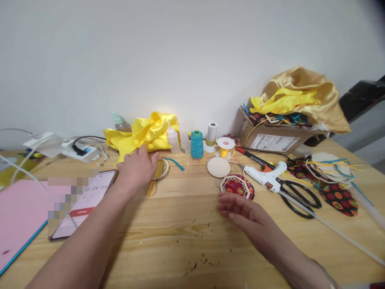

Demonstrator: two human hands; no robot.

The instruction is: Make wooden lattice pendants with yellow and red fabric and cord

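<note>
My left hand (137, 168) reaches to the front edge of a crumpled yellow satin cloth (150, 130), its fingertips partly hidden; what they hold, if anything, does not show. Just right of it lies a round wooden piece (163, 169) with a lattice, a yellow loop and a teal ribbon end. My right hand (240, 212) hovers over the table with fingers loosely curved and apart, holding nothing. Beyond its fingertips lies a dark red patterned piece with a wooden lattice frame (236, 186), and behind that a plain wooden disc (218, 167).
Bottles (173, 139), a teal thread cone (197, 144) and spools (225, 147) stand along the wall. At right are a glue gun (267, 176), black scissors (300, 197) and a cardboard box (270, 140) of fabric. A phone (87, 204) and pink folder (24, 216) lie left.
</note>
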